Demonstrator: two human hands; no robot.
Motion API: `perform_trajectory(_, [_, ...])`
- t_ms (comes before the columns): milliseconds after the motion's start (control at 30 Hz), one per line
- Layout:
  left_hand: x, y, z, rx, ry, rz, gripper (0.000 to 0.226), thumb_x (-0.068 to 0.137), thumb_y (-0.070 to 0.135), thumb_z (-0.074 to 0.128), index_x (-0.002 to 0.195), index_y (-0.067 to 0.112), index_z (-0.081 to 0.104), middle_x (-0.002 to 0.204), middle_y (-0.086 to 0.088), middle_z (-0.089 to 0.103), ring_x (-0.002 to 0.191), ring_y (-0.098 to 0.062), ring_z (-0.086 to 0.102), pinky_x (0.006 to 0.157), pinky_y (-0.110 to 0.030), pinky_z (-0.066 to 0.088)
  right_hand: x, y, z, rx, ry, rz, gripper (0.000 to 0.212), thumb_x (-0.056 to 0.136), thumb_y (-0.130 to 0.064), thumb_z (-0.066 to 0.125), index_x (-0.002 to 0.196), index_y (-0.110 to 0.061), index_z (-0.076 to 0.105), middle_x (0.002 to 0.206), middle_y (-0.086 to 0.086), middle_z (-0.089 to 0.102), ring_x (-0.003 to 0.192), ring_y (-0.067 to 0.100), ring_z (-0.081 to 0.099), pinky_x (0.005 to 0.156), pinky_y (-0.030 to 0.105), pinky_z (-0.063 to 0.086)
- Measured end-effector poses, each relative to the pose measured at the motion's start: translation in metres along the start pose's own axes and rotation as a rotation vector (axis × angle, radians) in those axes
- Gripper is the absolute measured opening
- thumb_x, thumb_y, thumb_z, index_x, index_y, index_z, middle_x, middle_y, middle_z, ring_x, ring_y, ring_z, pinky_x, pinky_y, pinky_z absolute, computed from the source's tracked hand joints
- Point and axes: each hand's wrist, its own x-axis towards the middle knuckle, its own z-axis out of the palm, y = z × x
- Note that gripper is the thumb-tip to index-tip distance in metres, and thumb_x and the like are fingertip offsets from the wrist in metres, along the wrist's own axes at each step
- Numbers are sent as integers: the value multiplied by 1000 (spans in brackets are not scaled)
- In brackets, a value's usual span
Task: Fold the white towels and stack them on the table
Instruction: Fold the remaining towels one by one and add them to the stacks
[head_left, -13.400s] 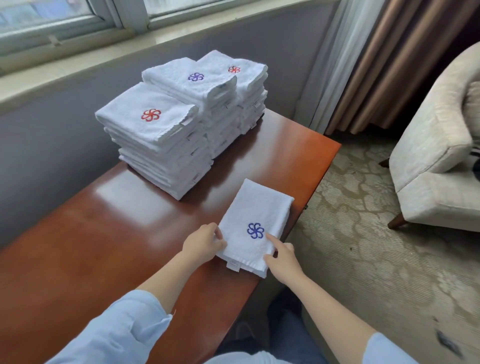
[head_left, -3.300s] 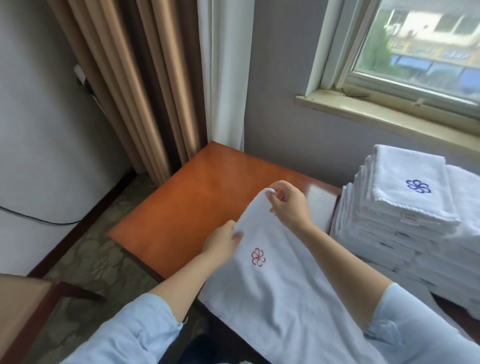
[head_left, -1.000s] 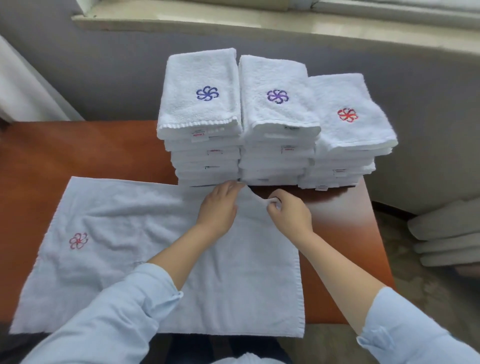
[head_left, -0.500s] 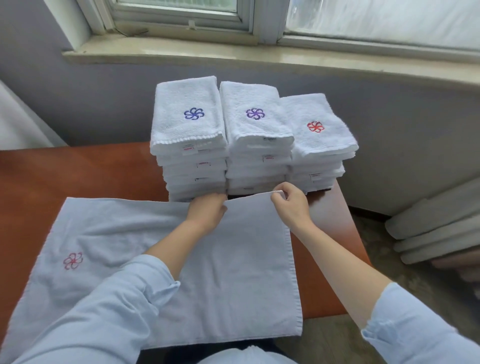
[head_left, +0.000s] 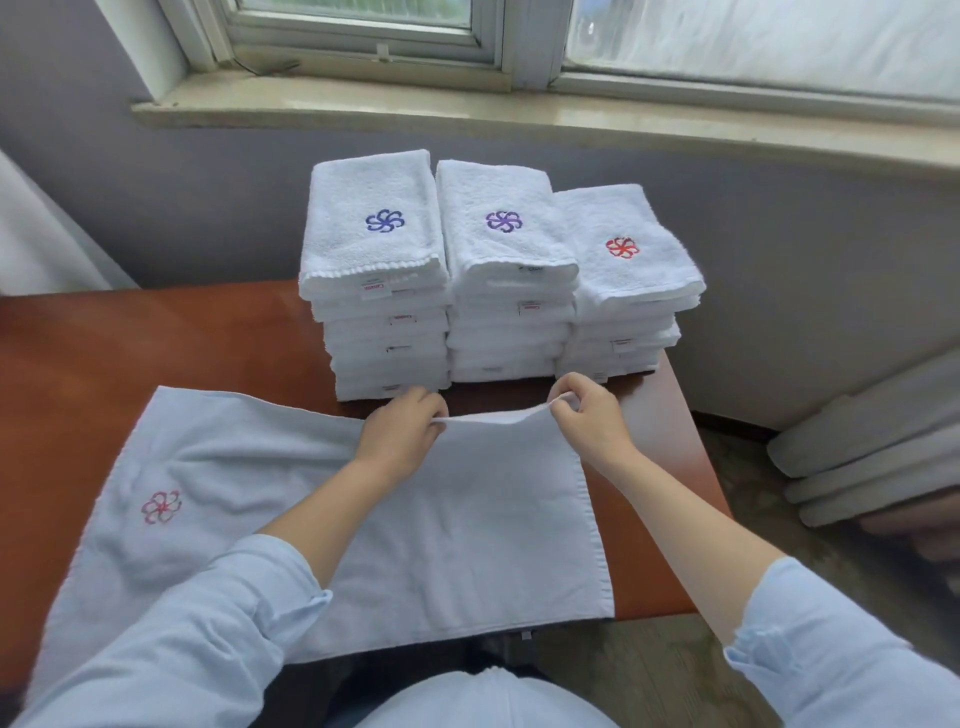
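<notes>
Left hand (head_left: 402, 434) pinches the far edge of the spread towel (head_left: 467, 545) about midway along. Right hand (head_left: 587, 421) pinches the far right corner, and the stretch between them is lifted just off the bench (head_left: 156, 338). The towel is white with soft creases and a hemmed border, with a pink flower (head_left: 161, 506) near its left end. Its near edge hangs over the bench's near edge, and a strip of bare wood runs between its right side and the bench's right edge. Just beyond the hands, three stacks of folded towels (head_left: 506, 291) stand side by side, touching, at the far right corner. Bare wood shows at the far left.
</notes>
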Motion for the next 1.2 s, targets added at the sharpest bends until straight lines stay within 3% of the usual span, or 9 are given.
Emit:
perform_trajectory(133, [-19, 2, 21, 35, -52, 47, 13, 96, 28, 59, 109, 24, 61, 105, 4, 54, 101, -17, 56, 72, -30, 38, -20, 20, -1, -165, -123, -77, 22, 83, -6, 45, 74, -25, 55, 76, -5, 60, 69, 21, 55, 61, 38, 46])
perform_trajectory(400, [-43, 5, 53, 50, -185, 69, 17, 93, 25, 60, 110, 27, 61, 104, 7, 56, 101, -15, 55, 72, -25, 36, -43, 52, 2, -436, -298, -115, 19, 83, -1, 46, 84, -16, 59, 93, 0, 58, 89, 22, 55, 76, 39, 51])
perform_trajectory(533, [-48, 8, 67, 75, -298, 65, 26, 94, 24, 55, 119, 31, 60, 112, 7, 58, 109, -14, 55, 81, -26, 41, -50, 63, 8, -558, -476, -44, 25, 92, -18, 52, 113, -17, 65, 122, 1, 53, 117, 22, 47, 94, 37, 46])
perform_trajectory(600, [-48, 9, 72, 63, -327, 70, 31, 94, 21, 53, 123, 31, 60, 115, 6, 57, 112, -15, 54, 84, -27, 42, -56, 63, 13, -618, -472, -89, 35, 91, -30, 56, 123, -19, 64, 131, 0, 48, 124, 23, 42, 99, 35, 42])
perform_trajectory(667, [-47, 9, 75, 53, -336, 88, 33, 94, 19, 53, 124, 31, 61, 115, 6, 57, 111, -15, 54, 83, -27, 42, -63, 60, 22, -651, -398, -208, 40, 90, -31, 55, 127, -19, 63, 133, 0, 49, 124, 23, 44, 95, 33, 41])
perform_trajectory(733, [-46, 9, 77, 44, -342, 110, 35, 95, 17, 52, 125, 31, 62, 114, 6, 57, 109, -16, 55, 82, -28, 43, -69, 56, 32, -642, -434, -270, 39, 91, -27, 52, 127, -20, 63, 130, -2, 52, 120, 21, 47, 86, 32, 44])
perform_trajectory(800, [-46, 9, 77, 33, -347, 141, 37, 96, 13, 49, 126, 30, 63, 111, 5, 57, 105, -17, 55, 79, -30, 44, -73, 56, 40, -647, -513, -261, 38, 91, -24, 52, 128, -21, 61, 127, -1, 49, 120, 22, 44, 80, 31, 42])
perform_trajectory(933, [-47, 10, 79, 36, -363, 215, 44, 98, 9, 45, 135, 28, 58, 114, 2, 55, 104, -19, 53, 79, -34, 47, -72, 61, 38, -679, -468, -250, 40, 90, -20, 51, 129, -20, 57, 127, -2, 47, 121, 21, 43, 78, 31, 41])
perform_trajectory(1200, [-39, 40, 81, -28, -480, 314, 57, 91, 6, 47, 145, 26, 48, 138, 4, 49, 124, -18, 47, 95, -31, 44, -65, 75, 14, -703, -387, -71, 32, 93, -20, 49, 122, -22, 61, 125, -6, 48, 121, 16, 45, 78, 29, 40])
